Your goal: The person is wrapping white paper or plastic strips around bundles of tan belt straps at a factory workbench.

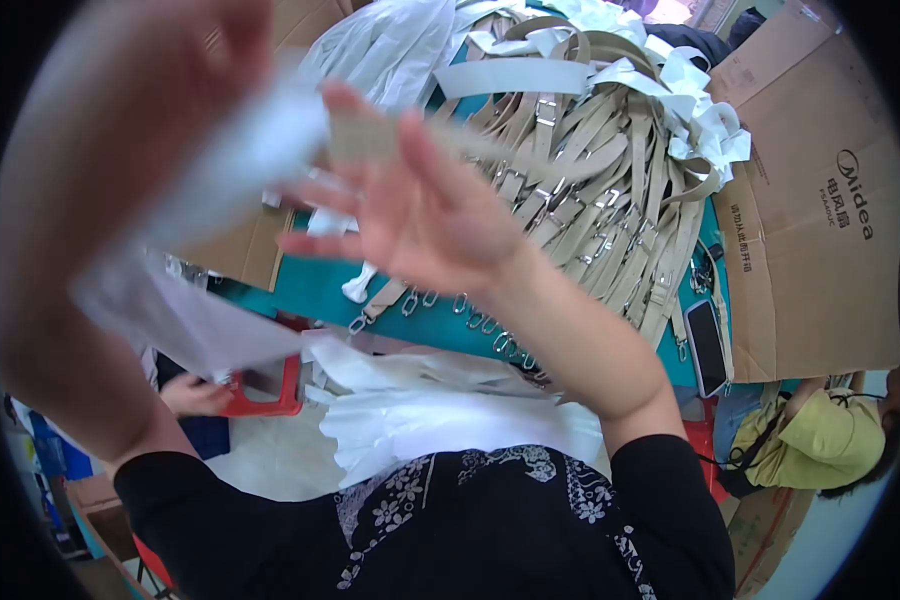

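My right hand (435,215) is raised in front of the table, pinching a beige strap (365,137) between thumb and forefinger; its other fingers are spread. The strap trails right, toward a large heap of beige straps (580,235) with silver buckles and metal end links. My left hand (235,40) is lifted high at the upper left and smeared by motion, so its fingers cannot be read. A blurred white sheet (260,150) lies between the two hands, its thin lower part (185,320) hanging down beside my left arm.
The heap rests on a green tabletop (315,270). White paper strips (705,95) lie along its far right. A cardboard box (810,240) stands at the right, beside a phone (706,345). White sheeting (440,420) covers my lap. A person in yellow (835,440) is at the right.
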`<state>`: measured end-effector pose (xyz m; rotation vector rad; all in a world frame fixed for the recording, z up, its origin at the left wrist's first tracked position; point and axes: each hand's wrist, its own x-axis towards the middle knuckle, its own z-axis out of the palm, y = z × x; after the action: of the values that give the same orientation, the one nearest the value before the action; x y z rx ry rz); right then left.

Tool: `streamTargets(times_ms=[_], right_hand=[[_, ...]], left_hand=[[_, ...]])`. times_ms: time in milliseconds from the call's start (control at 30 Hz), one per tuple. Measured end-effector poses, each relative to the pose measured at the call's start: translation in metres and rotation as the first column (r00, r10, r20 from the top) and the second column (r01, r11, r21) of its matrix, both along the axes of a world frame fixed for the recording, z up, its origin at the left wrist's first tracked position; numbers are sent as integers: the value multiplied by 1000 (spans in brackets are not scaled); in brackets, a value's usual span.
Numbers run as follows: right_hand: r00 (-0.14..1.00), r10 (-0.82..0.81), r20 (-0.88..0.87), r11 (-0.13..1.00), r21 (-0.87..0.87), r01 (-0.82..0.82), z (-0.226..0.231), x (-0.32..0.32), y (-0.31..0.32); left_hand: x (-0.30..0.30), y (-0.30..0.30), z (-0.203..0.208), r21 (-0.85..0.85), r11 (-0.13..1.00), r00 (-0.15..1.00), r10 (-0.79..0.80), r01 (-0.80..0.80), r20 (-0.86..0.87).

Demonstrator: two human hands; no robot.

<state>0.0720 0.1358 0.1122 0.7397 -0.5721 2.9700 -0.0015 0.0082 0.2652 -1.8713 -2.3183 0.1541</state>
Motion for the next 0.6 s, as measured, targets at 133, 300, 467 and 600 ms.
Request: streamTargets(times_ms=[133,300,467,600], right_hand=[[910,-267,-317,299,870,391,21,-5,-14],[947,17,-321,-35,946,321,-117,-27,-143],[916,398,-52,427,894,-135,-91,31,-133],[997,-71,42,997,19,70,-123,62,-2]], left_hand=[[-13,2,5,119,990,984,57,-78,167],[-9,14,18,297,948,937,7,-118,349],[0,-7,37,471,853,866,-46,-225,497],[-6,-8,-105,302,950,691,-162,-85,705]])
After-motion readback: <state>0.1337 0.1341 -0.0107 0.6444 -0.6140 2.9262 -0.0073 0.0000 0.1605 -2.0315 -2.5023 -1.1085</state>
